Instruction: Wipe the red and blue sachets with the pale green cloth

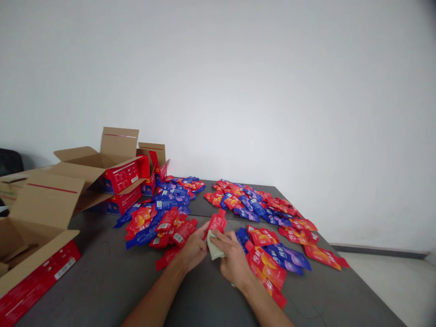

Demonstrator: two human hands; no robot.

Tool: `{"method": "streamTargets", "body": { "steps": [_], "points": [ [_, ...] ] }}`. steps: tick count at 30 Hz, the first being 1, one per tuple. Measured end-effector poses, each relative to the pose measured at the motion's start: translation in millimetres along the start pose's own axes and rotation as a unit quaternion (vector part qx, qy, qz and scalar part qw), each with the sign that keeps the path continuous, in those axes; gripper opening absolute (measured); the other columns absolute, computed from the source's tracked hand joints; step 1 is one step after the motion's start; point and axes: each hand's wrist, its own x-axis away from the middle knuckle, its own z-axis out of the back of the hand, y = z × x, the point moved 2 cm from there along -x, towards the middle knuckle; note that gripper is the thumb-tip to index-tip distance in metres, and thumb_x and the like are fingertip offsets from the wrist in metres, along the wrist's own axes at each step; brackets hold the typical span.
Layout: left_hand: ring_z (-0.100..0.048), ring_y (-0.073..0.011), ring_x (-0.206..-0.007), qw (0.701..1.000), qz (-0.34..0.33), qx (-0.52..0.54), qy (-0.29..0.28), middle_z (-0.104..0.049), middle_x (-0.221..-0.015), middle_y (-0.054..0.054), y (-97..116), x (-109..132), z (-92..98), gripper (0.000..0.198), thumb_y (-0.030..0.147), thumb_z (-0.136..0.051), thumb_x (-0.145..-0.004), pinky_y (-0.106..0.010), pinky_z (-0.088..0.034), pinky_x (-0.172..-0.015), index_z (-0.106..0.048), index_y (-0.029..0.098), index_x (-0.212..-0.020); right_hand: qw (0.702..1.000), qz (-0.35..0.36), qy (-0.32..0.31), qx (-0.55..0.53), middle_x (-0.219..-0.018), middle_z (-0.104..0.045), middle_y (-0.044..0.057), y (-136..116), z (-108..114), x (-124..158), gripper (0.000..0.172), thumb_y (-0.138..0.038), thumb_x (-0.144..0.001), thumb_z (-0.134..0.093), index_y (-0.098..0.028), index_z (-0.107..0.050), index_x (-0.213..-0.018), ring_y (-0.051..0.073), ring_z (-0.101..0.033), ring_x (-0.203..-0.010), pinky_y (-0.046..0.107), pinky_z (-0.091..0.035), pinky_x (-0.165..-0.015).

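Pinching red pouch [218, 220], left grip [195, 250] closed, right grip [233, 258] clasping cloth [214, 248]

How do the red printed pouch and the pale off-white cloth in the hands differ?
The red printed pouch is bright red with lettering; the pale off-white cloth looks plain.
The pouch has a narrow neck and straight edges; the cloth is bunched.
The left hand holds the pouch; the right hand grips the cloth.
Both are hand-held.
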Motion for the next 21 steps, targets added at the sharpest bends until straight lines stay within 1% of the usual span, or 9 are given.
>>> {"method": "streamTargets", "body": {
  "steps": [5, 7, 8, 10, 13, 15, 18, 19, 21],
  "points": [
    [-0.062, -0.0265, -0.112, 0.999, 0.02, -0.032, -0.027, -0.066, -0.127, -0.009, 2.7, 5.5, -18.1, 0.094, -0.005, -0.051, -0.047, -0.033, -0.048, -0.087, -0.058, 0.024, -0.136, 0.99, -0.077, 0.106, 0.058, -0.148, -0.052, 0.001, 25.9, 8.1, 1.3, 0.079, 0.009, -0.069, -0.046, -0.029, -0.058, -0.138, 0.026, -0.051, -0.11, 0.045, -0.047, -0.097],
    [-0.061, -0.0269, -0.115, 0.998, 0.026, -0.04, -0.034, -0.065, -0.129, -0.009, 2.0, 5.7, -21.8, 0.095, -0.005, -0.05, -0.047, -0.035, -0.047, -0.091, -0.057, 0.025, -0.137, 0.985, -0.088, 0.125, 0.074, -0.149, -0.051, 0.001, 31.9, 10.5, 2.1, 0.079, 0.008, -0.07, -0.045, -0.028, -0.057, -0.139, 0.027, -0.049, -0.11, 0.047, -0.046, -0.098],
    [-0.06, -0.0267, -0.117, 0.998, 0.025, -0.038, -0.037, -0.064, -0.129, -0.008, 1.6, 5.3, -22.0, 0.096, -0.005, -0.049, -0.047, -0.035, -0.047, -0.092, -0.057, 0.025, -0.137, 0.986, -0.086, 0.124, 0.078, -0.149, -0.051, 0.0, 32.4, 10.7, 2.2, 0.08, 0.008, -0.07, -0.045, -0.029, -0.056, -0.14, 0.027, -0.049, -0.11, 0.048, -0.046, -0.098],
    [-0.059, -0.0261, -0.118, 0.999, 0.017, -0.022, -0.042, -0.065, -0.129, -0.008, 1.2, 4.0, -18.9, 0.096, -0.005, -0.048, -0.045, -0.035, -0.045, -0.096, -0.057, 0.023, -0.136, 0.99, -0.069, 0.101, 0.076, -0.149, -0.051, -0.002, 28.1, 9.0, 1.6, 0.084, 0.009, -0.068, -0.045, -0.03, -0.054, -0.141, 0.027, -0.048, -0.109, 0.047, -0.048, -0.096],
    [-0.061, -0.0268, -0.115, 0.999, 0.002, 0.017, -0.038, -0.067, -0.124, -0.009, 1.7, 1.4, -8.6, 0.091, -0.001, -0.049, -0.046, -0.035, -0.046, -0.096, -0.058, 0.02, -0.134, 0.997, -0.026, 0.042, 0.056, -0.147, -0.053, -0.003, 12.6, 3.3, -0.1, 0.086, 0.01, -0.067, -0.045, -0.033, -0.054, -0.142, 0.026, -0.049, -0.107, 0.044, -0.049, -0.094],
    [-0.064, -0.0273, -0.109, 0.999, -0.002, 0.038, -0.019, -0.068, -0.119, -0.011, 2.8, -0.1, -1.7, 0.08, 0.004, -0.054, -0.054, -0.036, -0.049, -0.093, -0.058, 0.017, -0.133, 0.999, 0.0, 0.0, 0.04, -0.147, -0.053, -0.003, 0.9, -0.6, -1.0, 0.084, 0.01, -0.069, -0.046, -0.033, -0.054, -0.141, 0.026, -0.05, -0.107, 0.043, -0.049, -0.094],
    [-0.067, -0.0253, -0.097, 0.998, 0.005, 0.046, 0.034, -0.07, -0.111, -0.012, 3.8, -2.5, 3.9, 0.056, 0.018, -0.059, -0.074, -0.035, -0.051, -0.085, -0.06, 0.016, -0.129, 0.998, 0.02, -0.044, 0.027, -0.146, -0.055, -0.003, -10.9, -3.7, -1.4, 0.08, 0.008, -0.069, -0.047, -0.033, -0.058, -0.137, 0.025, -0.05, -0.106, 0.041, -0.049, -0.092],
    [-0.068, -0.0241, -0.094, 0.998, 0.009, 0.044, 0.052, -0.071, -0.108, -0.012, 3.5, -3.4, 4.4, 0.05, 0.021, -0.06, -0.078, -0.034, -0.052, -0.083, -0.061, 0.016, -0.127, 0.998, 0.023, -0.051, 0.024, -0.145, -0.055, -0.004, -12.6, -3.9, -1.3, 0.079, 0.008, -0.069, -0.048, -0.033, -0.06, -0.135, 0.025, -0.05, -0.107, 0.041, -0.049, -0.092],
    [-0.069, -0.0215, -0.088, 0.996, 0.012, 0.04, 0.085, -0.072, -0.102, -0.01, 2.5, -5.7, 4.8, 0.045, 0.021, -0.062, -0.079, -0.031, -0.052, -0.079, -0.063, 0.016, -0.123, 0.998, 0.022, -0.052, 0.017, -0.146, -0.055, -0.004, -12.6, -3.6, -0.8, 0.078, 0.008, -0.068, -0.048, -0.032, -0.061, -0.134, 0.025, -0.05, -0.108, 0.041, -0.049, -0.094]
  ]
}}
